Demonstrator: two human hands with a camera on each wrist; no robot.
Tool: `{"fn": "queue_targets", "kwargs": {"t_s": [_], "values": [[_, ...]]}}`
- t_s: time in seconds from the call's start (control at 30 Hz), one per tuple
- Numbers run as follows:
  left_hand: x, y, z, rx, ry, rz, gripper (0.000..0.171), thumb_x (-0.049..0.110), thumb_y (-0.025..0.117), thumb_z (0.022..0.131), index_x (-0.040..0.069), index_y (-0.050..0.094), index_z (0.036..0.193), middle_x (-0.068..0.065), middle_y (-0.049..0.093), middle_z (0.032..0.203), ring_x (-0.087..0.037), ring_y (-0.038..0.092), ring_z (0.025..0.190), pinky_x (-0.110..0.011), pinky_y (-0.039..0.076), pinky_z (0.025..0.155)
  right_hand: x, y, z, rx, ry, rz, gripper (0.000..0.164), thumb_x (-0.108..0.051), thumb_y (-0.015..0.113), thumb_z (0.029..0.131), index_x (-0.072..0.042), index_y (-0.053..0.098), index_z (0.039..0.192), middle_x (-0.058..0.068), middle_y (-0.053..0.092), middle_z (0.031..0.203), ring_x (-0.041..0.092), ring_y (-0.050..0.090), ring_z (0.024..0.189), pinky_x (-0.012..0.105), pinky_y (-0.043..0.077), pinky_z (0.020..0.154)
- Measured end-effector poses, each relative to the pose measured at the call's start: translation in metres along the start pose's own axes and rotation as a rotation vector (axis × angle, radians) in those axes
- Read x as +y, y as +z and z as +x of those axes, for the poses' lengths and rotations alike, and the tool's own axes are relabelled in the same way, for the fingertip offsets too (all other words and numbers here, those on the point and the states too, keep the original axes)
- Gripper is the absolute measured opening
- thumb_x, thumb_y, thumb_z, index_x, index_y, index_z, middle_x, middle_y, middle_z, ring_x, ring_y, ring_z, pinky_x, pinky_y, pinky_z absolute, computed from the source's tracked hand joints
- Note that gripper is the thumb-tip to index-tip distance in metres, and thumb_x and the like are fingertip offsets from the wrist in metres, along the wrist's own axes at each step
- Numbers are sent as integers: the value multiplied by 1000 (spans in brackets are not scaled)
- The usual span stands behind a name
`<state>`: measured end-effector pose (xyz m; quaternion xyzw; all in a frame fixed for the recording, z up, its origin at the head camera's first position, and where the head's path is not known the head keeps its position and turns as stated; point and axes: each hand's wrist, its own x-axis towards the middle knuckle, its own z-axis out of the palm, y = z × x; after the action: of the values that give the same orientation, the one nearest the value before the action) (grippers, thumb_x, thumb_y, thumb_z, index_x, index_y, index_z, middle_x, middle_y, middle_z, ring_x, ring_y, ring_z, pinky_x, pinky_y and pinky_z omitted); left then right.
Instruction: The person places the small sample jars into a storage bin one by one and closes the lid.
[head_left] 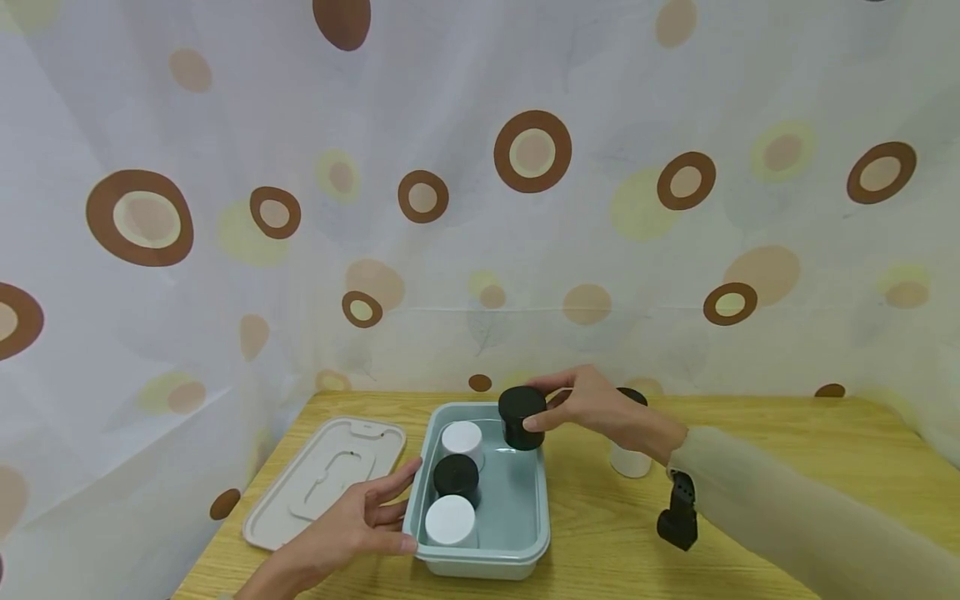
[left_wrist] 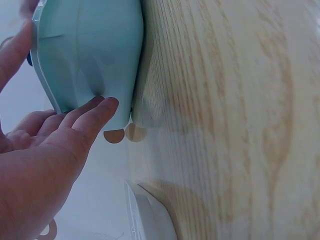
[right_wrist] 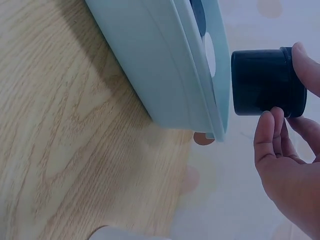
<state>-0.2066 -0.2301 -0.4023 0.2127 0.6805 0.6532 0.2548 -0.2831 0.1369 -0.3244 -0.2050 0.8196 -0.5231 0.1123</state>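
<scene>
My right hand (head_left: 592, 408) pinches a black lidded jar (head_left: 522, 421) between thumb and fingers, above the far right part of a pale blue-green plastic container (head_left: 513, 517). In the right wrist view the black jar (right_wrist: 260, 82) is clear of the container's rim. Inside, along the left wall, stand a white-lidded jar (head_left: 462, 438), a black-lidded jar (head_left: 456, 477) and another white-lidded jar (head_left: 451, 520). My left hand (head_left: 356, 525) rests against the container's left side. Its fingers (left_wrist: 92, 120) lie fairly straight against the outer wall in the left wrist view.
A pale flat lid (head_left: 330, 475) lies on the wooden table (head_left: 750, 467) left of the container. To the right, partly behind my right hand, stands a white jar (head_left: 630, 461) with a black lid. A patterned curtain (head_left: 465, 250) hangs behind the table.
</scene>
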Motion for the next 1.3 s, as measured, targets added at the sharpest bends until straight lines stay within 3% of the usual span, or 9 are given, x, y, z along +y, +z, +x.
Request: {"fn": "queue_targets", "kwargs": {"t_s": [0.2, 0.47, 0.6, 0.83, 1.03, 1.3], "values": [[1, 0, 0, -5, 5, 2, 95, 3, 76, 96, 4, 14, 169, -17, 7, 174, -42, 35, 150, -40, 48, 108, 4, 8, 13, -1, -21, -10, 54, -20, 88, 85, -3, 73, 134, 9, 74, 115, 27, 66, 93, 41, 50, 92], [0, 0, 1, 17, -11, 7, 96, 4, 78, 95, 5, 16, 169, -17, 9, 174, -41, 36, 149, -40, 48, 108, 7, 19, 26, 13, 20, -44, 55, -22, 91, 82, -5, 75, 132, 8, 76, 112, 25, 63, 90, 37, 48, 83], [0, -1, 1, 19, -11, 10, 96, 4, 78, 95, 4, 17, 168, -16, 9, 174, -41, 36, 149, -40, 48, 108, 11, 23, 29, 19, 24, -87, 56, -25, 92, 81, -8, 75, 132, 5, 76, 116, 26, 60, 100, 41, 46, 89], [0, 0, 0, 14, -10, 9, 95, 4, 77, 95, 5, 18, 169, -16, 9, 174, -41, 35, 150, -40, 48, 108, 17, 28, 30, 21, 2, -132, 53, -26, 92, 80, -12, 77, 129, 2, 75, 120, 28, 59, 119, 58, 42, 107], [2, 1, -1, 5, -2, 10, 95, 4, 77, 96, 5, 16, 168, -17, 8, 174, -41, 35, 150, -40, 48, 108, 24, 32, 32, 35, -6, -148, 51, -25, 93, 79, -12, 78, 126, 1, 73, 108, 34, 56, 116, 57, 44, 102], [2, 1, -1, 12, -10, 12, 94, 5, 77, 95, 5, 18, 169, -16, 10, 174, -40, 36, 150, -40, 48, 108, 30, 35, 35, 51, 9, -203, 56, -26, 96, 77, -11, 78, 128, -1, 71, 115, 34, 57, 118, 60, 43, 106]]}}
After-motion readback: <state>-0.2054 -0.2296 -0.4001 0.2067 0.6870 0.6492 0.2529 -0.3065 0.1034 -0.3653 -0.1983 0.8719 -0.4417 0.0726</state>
